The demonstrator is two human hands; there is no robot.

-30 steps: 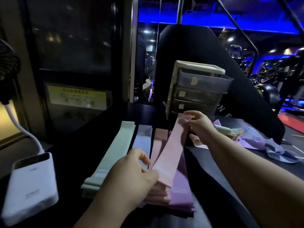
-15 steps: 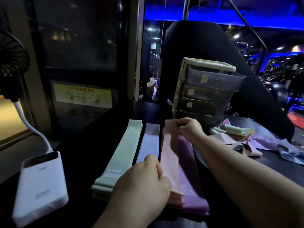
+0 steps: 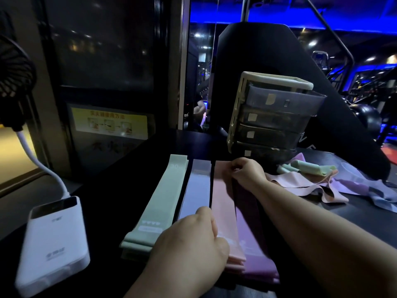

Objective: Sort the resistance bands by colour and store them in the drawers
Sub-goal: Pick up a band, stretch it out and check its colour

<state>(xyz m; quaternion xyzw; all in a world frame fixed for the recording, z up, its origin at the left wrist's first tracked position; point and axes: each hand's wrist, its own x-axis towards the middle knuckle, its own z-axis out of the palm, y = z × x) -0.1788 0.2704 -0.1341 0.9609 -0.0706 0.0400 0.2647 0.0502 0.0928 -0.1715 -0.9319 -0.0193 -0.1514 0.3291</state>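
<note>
While not yet in any drawer, sorted bands kept in four flat stacks on bench [image 3: 120, 190].

Nearest: left hand [image 3: 189, 244], fingers curled onto near end of pink stack [image 3: 236, 258], apparently gripping top pink band [image 3: 223, 203] there.
Just left of pink stack: pale blue stack [image 3: 197, 190]; further left, green stack [image 3: 159, 203], marked 30 at far end.
Edge to edge on right of pink stack: purple stack [image 3: 251, 229], partly under right forearm.
Well left of pink stack: white power bank [image 3: 53, 250], cabled.
At far end of pink stack: right hand [image 3: 247, 173], thumb and fingers pinching far end of top pink band.
Right of and beyond pink stack: unsorted heap [image 3: 322, 186] of loose pink, purple and blue bands, rolled green on top.
Behind pink stack: drawer unit [image 3: 275, 117], four drawers, top one seemingly pulled partly out.

Step in hand, as judged: squaring top pink band on its stack.
Next calls for letting go of both ends, then reaching right to heap and matching another band by colour.
</note>
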